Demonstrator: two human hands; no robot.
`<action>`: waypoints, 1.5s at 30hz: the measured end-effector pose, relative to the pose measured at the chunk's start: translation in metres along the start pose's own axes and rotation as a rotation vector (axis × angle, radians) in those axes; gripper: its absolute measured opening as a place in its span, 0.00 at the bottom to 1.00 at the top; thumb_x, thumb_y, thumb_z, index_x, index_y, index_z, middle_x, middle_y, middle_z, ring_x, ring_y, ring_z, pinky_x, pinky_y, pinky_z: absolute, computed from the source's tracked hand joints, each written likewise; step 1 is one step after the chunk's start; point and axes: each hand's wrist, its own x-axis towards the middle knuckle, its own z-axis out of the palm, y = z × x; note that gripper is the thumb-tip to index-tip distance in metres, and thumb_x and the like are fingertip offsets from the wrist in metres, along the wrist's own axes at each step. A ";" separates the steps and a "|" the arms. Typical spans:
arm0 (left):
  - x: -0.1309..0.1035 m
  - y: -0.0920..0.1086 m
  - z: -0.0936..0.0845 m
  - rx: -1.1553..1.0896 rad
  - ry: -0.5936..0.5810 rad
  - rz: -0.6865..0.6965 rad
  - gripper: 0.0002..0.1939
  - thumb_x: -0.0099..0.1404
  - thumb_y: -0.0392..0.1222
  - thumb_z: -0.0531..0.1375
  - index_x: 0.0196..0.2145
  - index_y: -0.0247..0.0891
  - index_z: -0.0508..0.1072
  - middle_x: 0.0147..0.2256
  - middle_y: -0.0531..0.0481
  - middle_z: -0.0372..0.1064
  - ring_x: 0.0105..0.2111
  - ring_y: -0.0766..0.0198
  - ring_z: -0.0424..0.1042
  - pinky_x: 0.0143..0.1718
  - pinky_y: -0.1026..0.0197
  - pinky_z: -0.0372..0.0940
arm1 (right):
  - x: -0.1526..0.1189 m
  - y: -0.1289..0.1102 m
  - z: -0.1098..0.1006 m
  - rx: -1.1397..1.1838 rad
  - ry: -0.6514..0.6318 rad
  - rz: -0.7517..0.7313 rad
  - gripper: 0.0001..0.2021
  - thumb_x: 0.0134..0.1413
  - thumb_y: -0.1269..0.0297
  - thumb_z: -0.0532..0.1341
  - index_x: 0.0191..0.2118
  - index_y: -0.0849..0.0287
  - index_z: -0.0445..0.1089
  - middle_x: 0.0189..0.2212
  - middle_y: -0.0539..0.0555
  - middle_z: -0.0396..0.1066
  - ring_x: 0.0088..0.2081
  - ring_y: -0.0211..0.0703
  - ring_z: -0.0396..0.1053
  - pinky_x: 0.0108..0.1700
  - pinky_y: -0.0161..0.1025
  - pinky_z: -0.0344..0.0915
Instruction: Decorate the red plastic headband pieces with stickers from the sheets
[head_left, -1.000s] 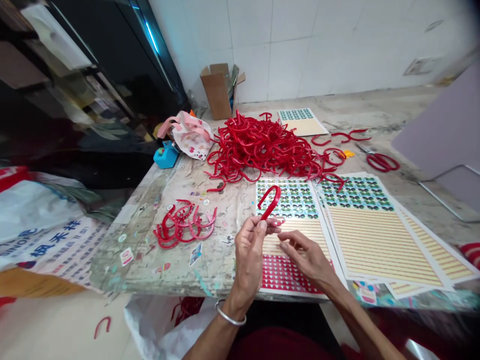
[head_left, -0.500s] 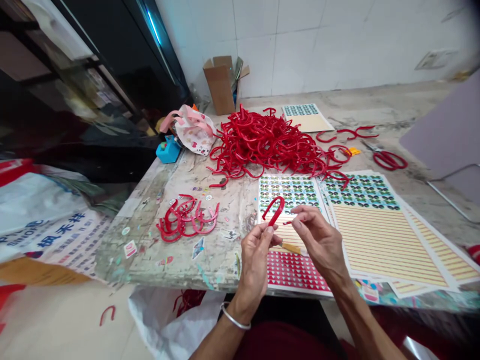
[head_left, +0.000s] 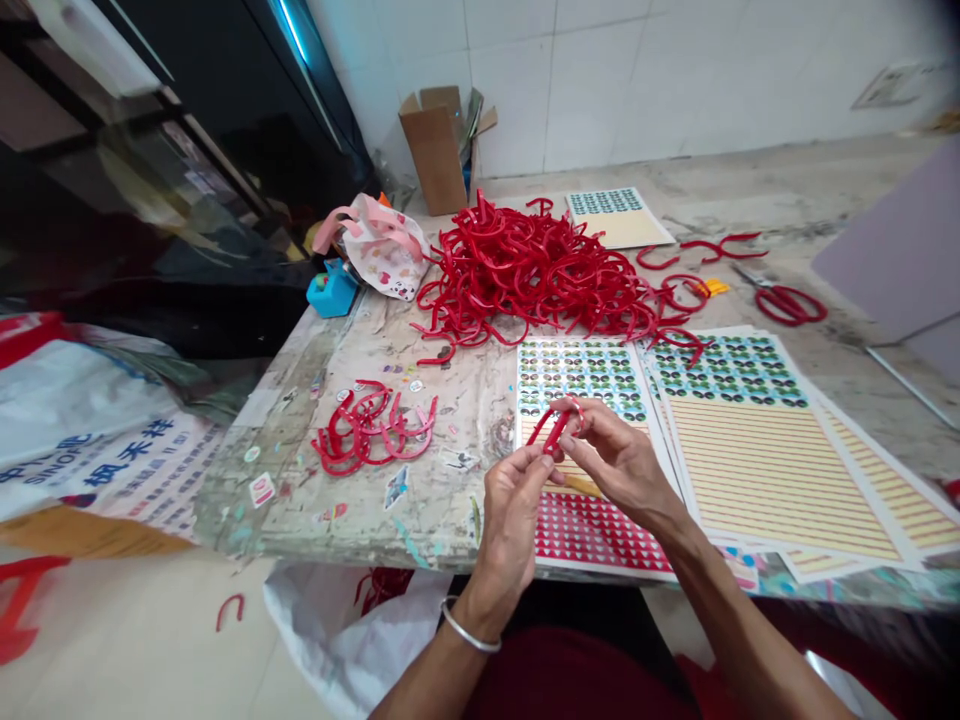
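Observation:
Between finger and thumb, my left hand [head_left: 510, 515] holds one end of a red U-shaped curved strip [head_left: 555, 434], its bend pointing away from me. My right hand [head_left: 630, 465] is closed on the same curved strip, its fingertips pinching near the bend and partly hiding it. Whether a thin red piece is still between those fingertips cannot be made out. Under both hands lies a sticker sheet [head_left: 600, 545] with green-blue pictures at the top and red hearts at the bottom. A yellow-brown stick-like thing [head_left: 582, 485] shows below the fingers.
Behind the hands rises a big pile of red curved strips [head_left: 540, 270]. A smaller group of strips [head_left: 364, 440] lies left. More sticker sheets [head_left: 780, 470] and red-handled scissors [head_left: 787, 303] are at right. A blue tape dispenser [head_left: 334, 290], patterned bag [head_left: 386, 250] and cardboard box [head_left: 435, 155] stand farther back.
My right hand has moved left from beside the curved strip, where it pinched a thin red piece, onto the strip itself. My left hand keeps its hold.

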 end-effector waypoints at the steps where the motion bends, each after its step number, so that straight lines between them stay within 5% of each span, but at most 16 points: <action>1: 0.000 0.000 0.001 -0.008 -0.008 -0.005 0.06 0.58 0.38 0.61 0.30 0.32 0.75 0.25 0.51 0.69 0.27 0.70 0.66 0.36 0.66 0.59 | 0.000 0.000 0.000 0.002 0.005 0.003 0.06 0.56 0.66 0.57 0.29 0.58 0.67 0.45 0.58 0.66 0.50 0.47 0.64 0.50 0.46 0.63; 24: -0.003 0.002 0.007 -0.048 -0.042 0.016 0.05 0.60 0.36 0.59 0.30 0.34 0.75 0.26 0.52 0.71 0.25 0.72 0.66 0.35 0.68 0.60 | -0.002 0.001 0.002 -0.104 0.041 -0.012 0.04 0.56 0.68 0.57 0.30 0.59 0.66 0.42 0.57 0.65 0.43 0.42 0.67 0.45 0.42 0.67; 32: 0.000 0.000 0.004 0.148 0.015 0.092 0.10 0.60 0.42 0.59 0.25 0.33 0.72 0.24 0.53 0.68 0.25 0.70 0.65 0.33 0.67 0.59 | -0.003 0.002 0.006 -0.157 0.053 -0.050 0.02 0.55 0.68 0.58 0.32 0.58 0.67 0.41 0.57 0.68 0.44 0.43 0.67 0.42 0.40 0.70; 37: 0.002 -0.003 0.002 0.282 0.090 0.144 0.11 0.58 0.43 0.60 0.22 0.34 0.71 0.22 0.53 0.67 0.26 0.67 0.65 0.32 0.66 0.58 | -0.008 0.008 0.013 -0.203 0.184 -0.040 0.04 0.55 0.69 0.58 0.34 0.57 0.70 0.42 0.57 0.71 0.42 0.44 0.70 0.36 0.39 0.72; 42: 0.002 -0.003 0.002 0.298 0.087 0.143 0.12 0.58 0.42 0.60 0.21 0.34 0.70 0.21 0.53 0.67 0.26 0.67 0.65 0.32 0.66 0.58 | -0.010 0.012 0.012 -0.368 0.312 -0.149 0.07 0.53 0.71 0.60 0.37 0.54 0.73 0.37 0.54 0.75 0.42 0.45 0.72 0.46 0.46 0.69; 45: 0.000 -0.004 0.003 0.264 0.100 0.133 0.11 0.58 0.43 0.60 0.23 0.34 0.72 0.22 0.53 0.67 0.26 0.68 0.65 0.33 0.65 0.59 | -0.007 0.014 0.008 -0.405 0.310 -0.162 0.06 0.53 0.69 0.60 0.36 0.53 0.74 0.35 0.53 0.76 0.40 0.45 0.73 0.44 0.46 0.70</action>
